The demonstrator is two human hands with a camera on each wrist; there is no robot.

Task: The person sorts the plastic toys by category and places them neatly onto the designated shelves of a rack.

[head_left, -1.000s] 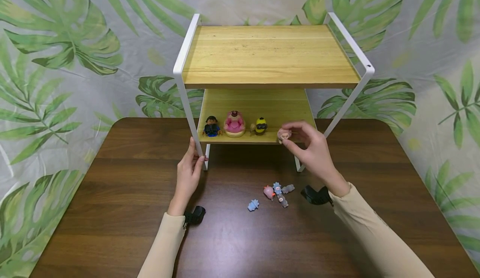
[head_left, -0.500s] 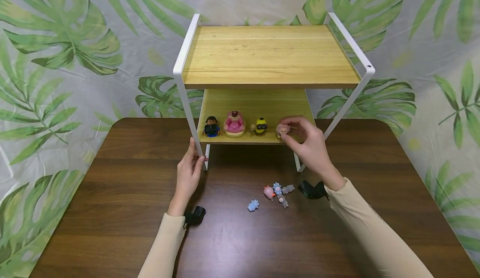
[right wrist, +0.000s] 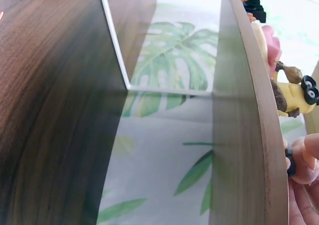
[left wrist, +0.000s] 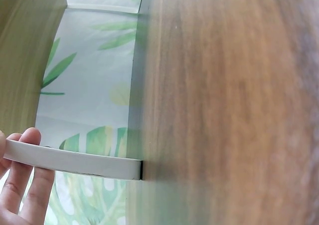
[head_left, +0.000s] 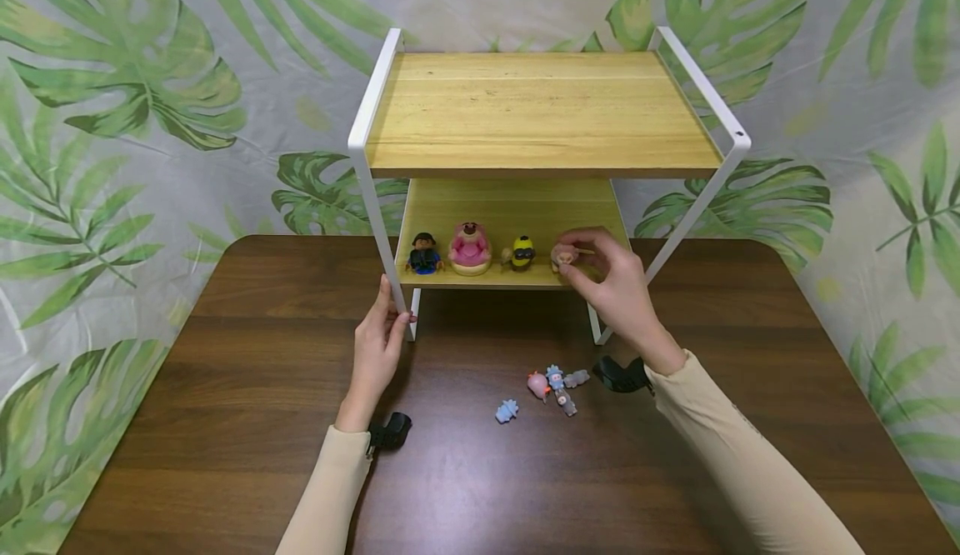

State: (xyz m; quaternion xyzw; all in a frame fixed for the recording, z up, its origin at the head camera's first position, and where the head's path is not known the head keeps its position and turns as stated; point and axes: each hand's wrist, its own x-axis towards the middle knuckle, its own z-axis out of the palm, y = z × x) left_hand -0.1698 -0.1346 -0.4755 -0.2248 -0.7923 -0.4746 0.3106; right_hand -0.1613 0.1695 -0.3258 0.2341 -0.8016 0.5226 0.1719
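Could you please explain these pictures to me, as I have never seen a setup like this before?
There is no robot here, just a person's two bare hands. The large picture comes from a camera worn on the head; the other two come from cameras on the wrists. The left hand grips a white leg of a rack. The right hand pinches a pale pink toy at the lower shelf. Beside it stand a yellow toy, a pink bear and a dark-haired figure. On the brown table lie five small toys: two blue, two grey, one pink.
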